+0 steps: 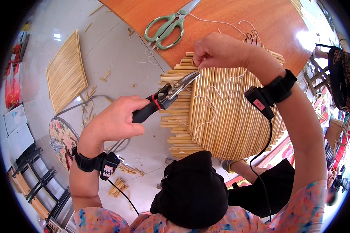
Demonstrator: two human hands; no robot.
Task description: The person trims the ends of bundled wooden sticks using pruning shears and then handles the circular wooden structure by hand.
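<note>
A panel of thin straw-coloured sticks (229, 112), laid side by side and tied with white string (212, 101), rests partly over the table's edge. My left hand (118, 118) is wrapped around the black handle of pruning shears (165, 96). Their metal blades reach the panel's upper left part, where stick ends jut out unevenly. Close to the blade tips, my right hand (216, 50) has its thumb and fingers pinched together at the panel's upper edge. What lies in that pinch is too small or hidden to name. Both wrists carry black straps with cables.
Green-handled scissors (165, 31) lie on the orange-brown wooden table (132, 15), with loose string nearby. A finished-looking flat stick panel (68, 72) and a bundle of cut sticks (118, 188) are on the grey tiled floor. A flowered round cushion (62, 139) stands left; a black bag (340, 77) is right.
</note>
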